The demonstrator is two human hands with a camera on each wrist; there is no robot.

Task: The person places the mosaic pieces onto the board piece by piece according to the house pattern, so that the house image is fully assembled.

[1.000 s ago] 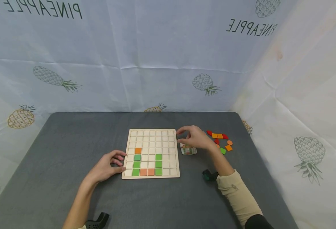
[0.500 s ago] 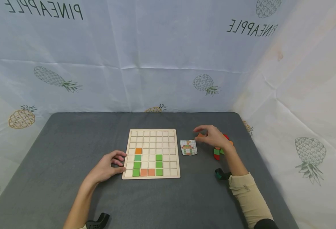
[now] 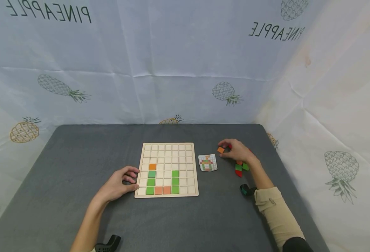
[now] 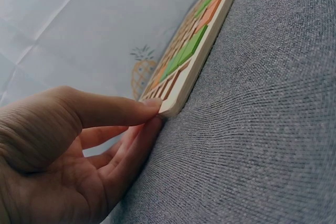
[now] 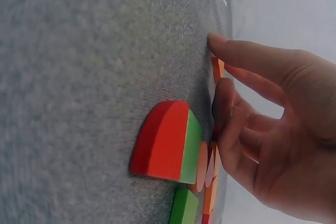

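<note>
Leaving the grid board's [image 3: 167, 167] side, the right hand [image 3: 237, 150] now brackets an orange square tile [image 3: 220, 149] at the board's two o'clock; I cannot tell whether it pinches. The left hand [image 3: 117, 183] pinches the board's eight-o'clock edge; fetching seems underway.

Right hand [image 3: 236, 151] drawn off the card [image 3: 207, 163], now right of it. Card, partly covered a second ago, fully visible. Orange tile [image 3: 220, 149] newly showing just right of card, between thumb and fingers.

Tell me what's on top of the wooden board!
On the wooden board sit six green squares, two salmon squares and one orange square. Whatever is beneath them is covered and can't be seen. The left hand hides a bit of the edge.
</note>
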